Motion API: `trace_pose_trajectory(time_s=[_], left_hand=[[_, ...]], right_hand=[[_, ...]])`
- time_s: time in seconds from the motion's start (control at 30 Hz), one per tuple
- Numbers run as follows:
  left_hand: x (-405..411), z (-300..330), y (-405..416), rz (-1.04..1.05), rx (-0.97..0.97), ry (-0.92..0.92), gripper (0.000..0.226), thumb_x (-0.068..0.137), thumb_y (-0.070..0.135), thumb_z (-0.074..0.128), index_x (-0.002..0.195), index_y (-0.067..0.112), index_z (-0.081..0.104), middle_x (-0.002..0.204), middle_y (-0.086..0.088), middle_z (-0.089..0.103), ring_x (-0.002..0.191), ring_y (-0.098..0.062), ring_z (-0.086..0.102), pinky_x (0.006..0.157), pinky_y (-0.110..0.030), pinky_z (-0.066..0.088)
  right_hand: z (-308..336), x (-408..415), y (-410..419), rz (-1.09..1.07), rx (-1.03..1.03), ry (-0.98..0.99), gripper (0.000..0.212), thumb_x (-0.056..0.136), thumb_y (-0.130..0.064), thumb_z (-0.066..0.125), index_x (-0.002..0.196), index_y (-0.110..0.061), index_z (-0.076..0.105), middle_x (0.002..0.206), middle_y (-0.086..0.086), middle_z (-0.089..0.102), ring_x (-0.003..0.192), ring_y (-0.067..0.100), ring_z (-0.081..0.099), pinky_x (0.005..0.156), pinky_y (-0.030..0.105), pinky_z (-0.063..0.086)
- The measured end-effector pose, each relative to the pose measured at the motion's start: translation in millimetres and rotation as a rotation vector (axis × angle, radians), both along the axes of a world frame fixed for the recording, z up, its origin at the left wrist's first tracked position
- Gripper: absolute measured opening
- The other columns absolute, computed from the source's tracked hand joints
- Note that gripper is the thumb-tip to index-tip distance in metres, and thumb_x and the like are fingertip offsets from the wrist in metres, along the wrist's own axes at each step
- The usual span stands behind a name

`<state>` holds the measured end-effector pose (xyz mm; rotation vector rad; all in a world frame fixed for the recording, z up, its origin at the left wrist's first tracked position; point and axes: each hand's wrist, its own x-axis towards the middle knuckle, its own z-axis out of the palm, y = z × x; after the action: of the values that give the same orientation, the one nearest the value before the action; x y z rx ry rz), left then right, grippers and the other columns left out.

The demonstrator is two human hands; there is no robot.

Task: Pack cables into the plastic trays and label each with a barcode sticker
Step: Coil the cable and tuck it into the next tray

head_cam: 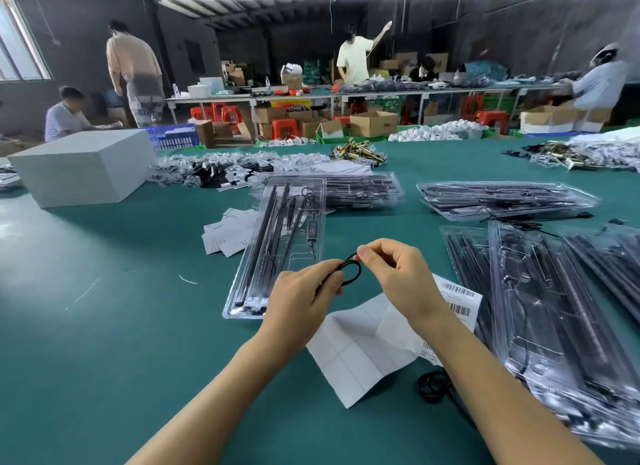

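A thin black cable is wound into a small loop between my two hands, above the green table. My left hand grips the coil's lower side, and my right hand pinches its top between thumb and forefinger. Just beyond them lies an open clear plastic tray holding black strips and a cable with an inline controller. Under my right wrist lies a barcode sticker sheet on white backing paper. Another coiled black cable lies beside my right forearm.
Filled clear trays are heaped at the right and stacked at the back. Loose white labels lie left of the open tray. A grey box stands at the far left. People work at benches behind.
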<state>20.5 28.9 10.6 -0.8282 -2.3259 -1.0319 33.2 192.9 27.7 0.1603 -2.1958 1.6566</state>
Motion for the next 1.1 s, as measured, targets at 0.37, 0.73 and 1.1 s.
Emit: trace_pose_trajectory(time_s=[0.37,0.73,1.1], left_hand=[[-9.1,20.2,26.0,-0.098,0.128,-0.390,0.022,0.092,0.007,0.059,0.110,0.014,0.070,0.094,0.001,0.072,0.090,-0.012,0.066,0.083,-0.027,0.051],[-8.0,6.9,14.4,-0.143,0.605,-0.613,0.042,0.092,0.002,0.059,0.076,0.038,0.074,0.085,0.008,0.075,0.084,-0.003,0.068,0.076,-0.012,0.050],[-18.4,2.3,9.2,-0.198,1.014,-0.884,0.019,0.090,0.004,0.059,0.096,0.015,0.074,0.093,-0.003,0.075,0.082,-0.008,0.069,0.067,-0.017,0.050]], right_hand=[[-6.8,-6.9,10.1,-0.079,-0.169,0.033,0.019,0.093,-0.022,0.060,0.077,-0.019,0.070,0.067,-0.001,0.063,0.059,0.004,0.050,0.052,0.016,0.040],[-8.6,-5.7,5.3,-0.027,-0.094,0.010,0.016,0.094,-0.021,0.059,0.083,-0.015,0.069,0.054,-0.017,0.054,0.052,-0.002,0.045,0.054,0.011,0.038],[-12.0,-1.6,-9.4,-0.108,-0.009,0.132,0.008,0.093,-0.016,0.060,0.092,-0.017,0.069,0.069,-0.008,0.065,0.063,0.002,0.061,0.060,0.014,0.044]])
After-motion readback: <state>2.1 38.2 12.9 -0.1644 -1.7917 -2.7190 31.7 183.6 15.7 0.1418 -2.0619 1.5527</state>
